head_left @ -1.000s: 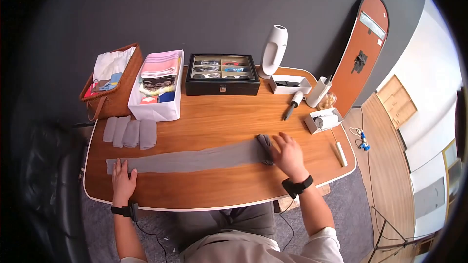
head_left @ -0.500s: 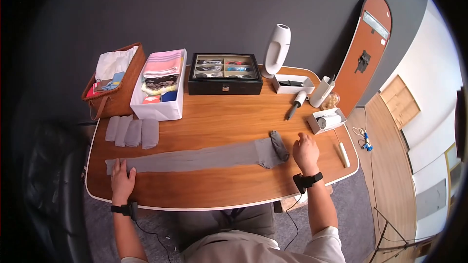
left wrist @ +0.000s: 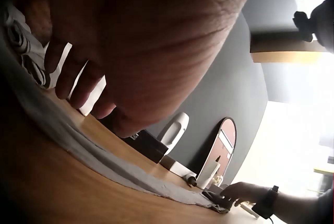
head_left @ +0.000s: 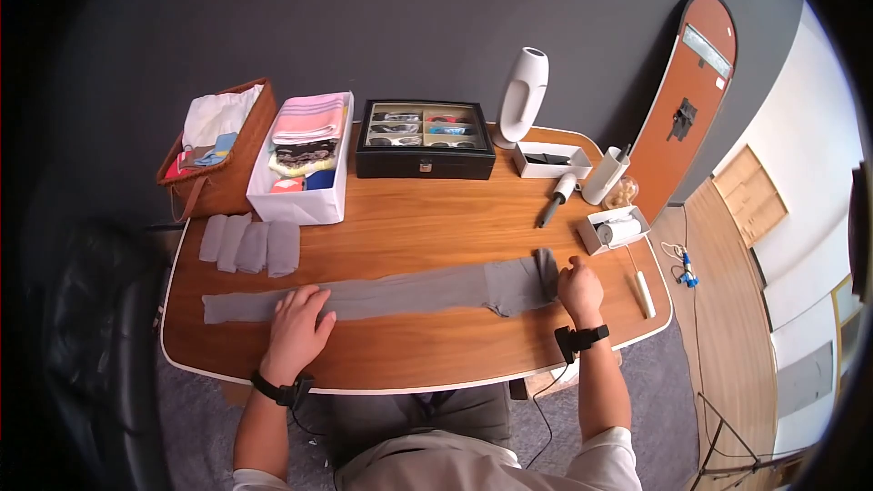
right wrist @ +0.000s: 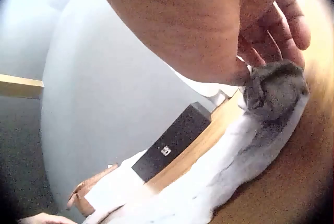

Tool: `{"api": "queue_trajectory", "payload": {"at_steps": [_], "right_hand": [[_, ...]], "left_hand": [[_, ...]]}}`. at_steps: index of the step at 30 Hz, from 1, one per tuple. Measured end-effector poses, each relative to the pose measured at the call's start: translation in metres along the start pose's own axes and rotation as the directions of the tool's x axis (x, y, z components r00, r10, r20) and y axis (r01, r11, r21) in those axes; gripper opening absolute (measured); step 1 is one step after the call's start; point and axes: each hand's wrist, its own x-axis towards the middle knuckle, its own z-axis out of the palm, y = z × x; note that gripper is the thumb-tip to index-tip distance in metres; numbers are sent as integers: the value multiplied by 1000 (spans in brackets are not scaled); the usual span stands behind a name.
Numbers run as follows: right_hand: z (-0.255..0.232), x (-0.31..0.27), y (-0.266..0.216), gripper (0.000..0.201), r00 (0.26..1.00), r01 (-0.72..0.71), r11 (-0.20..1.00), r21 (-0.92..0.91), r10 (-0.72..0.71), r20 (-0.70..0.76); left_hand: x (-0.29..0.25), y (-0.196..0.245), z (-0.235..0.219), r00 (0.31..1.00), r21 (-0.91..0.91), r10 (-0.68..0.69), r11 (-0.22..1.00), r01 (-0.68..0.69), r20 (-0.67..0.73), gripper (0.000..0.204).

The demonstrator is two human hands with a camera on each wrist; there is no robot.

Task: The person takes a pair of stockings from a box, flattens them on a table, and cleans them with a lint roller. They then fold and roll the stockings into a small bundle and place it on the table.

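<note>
A long grey stocking (head_left: 400,296) lies stretched across the table, its right end bunched into a darker roll (head_left: 546,275). My left hand (head_left: 298,325) rests on it left of the middle, fingers extended over the cloth. At the right end my right hand (head_left: 580,293) pinches the bunched roll between thumb and fingers; the right wrist view shows the dark bunch (right wrist: 276,91) right at the fingertips. Several grey folded cloths (head_left: 250,244) lie side by side behind the stocking's left end.
Along the back stand a brown basket (head_left: 205,189), a white bin (head_left: 300,206) of folded textiles, a black glasses case (head_left: 426,164) and a white vase-like object (head_left: 523,95). To the right are small white boxes (head_left: 596,241), a brush-like tool (head_left: 557,198) and a white stick (head_left: 645,295).
The rolled end has moved right, and more of the stocking lies unrolled. My right hand has shifted right and now holds that end. My left hand has slid right along the cloth.
</note>
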Motion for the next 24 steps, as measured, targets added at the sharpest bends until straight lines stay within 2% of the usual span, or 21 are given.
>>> {"api": "queue_trajectory", "payload": {"at_steps": [1,3,5,8,9,11,12,13,16,17,18,20,21,24], "right_hand": [[-6,0,1,34,998,-12,1000,-21,11,-60],[-18,-4,-1,37,961,235,972,16,-230,-151],[-9,-6,-2,42,859,490,871,40,-475,-192],[-17,-25,-15,45,834,543,839,-33,-544,-96],[-13,-24,-11,45,858,501,861,-88,-507,-79],[-11,-15,-2,46,969,248,968,-39,-248,16],[-10,-8,5,47,991,113,993,-26,-111,69],[-4,-2,21,41,997,64,998,-19,-63,39],[-22,10,27,37,983,-162,973,-162,175,64],[-21,8,31,31,992,-122,981,-153,117,-41],[-23,6,33,30,996,23,994,-108,-33,-89],[-31,-2,24,27,926,319,947,-42,-321,-198],[-24,-1,25,27,874,474,880,27,-466,-140],[-18,-15,21,30,837,545,836,-70,-547,-20]], "left_hand": [[1,1,1,1000,3,8,1000,-8,0,42],[6,5,4,999,2,30,1000,-30,11,42],[10,11,9,998,-4,56,998,-56,34,42],[13,29,17,989,-13,118,993,-118,90,42],[15,35,18,982,-35,96,995,-91,165,45],[13,35,27,975,-19,86,996,-84,205,45],[12,34,31,971,-11,79,997,-79,225,45],[12,32,32,969,-8,74,997,-75,237,46],[9,31,33,971,1,78,997,-80,225,45],[8,31,34,971,0,78,997,-80,225,45],[8,31,34,971,-1,79,997,-81,223,45],[8,31,34,974,2,83,996,-85,212,44],[8,32,34,976,5,87,996,-90,202,43],[8,31,35,976,12,94,995,-98,195,42]]}}
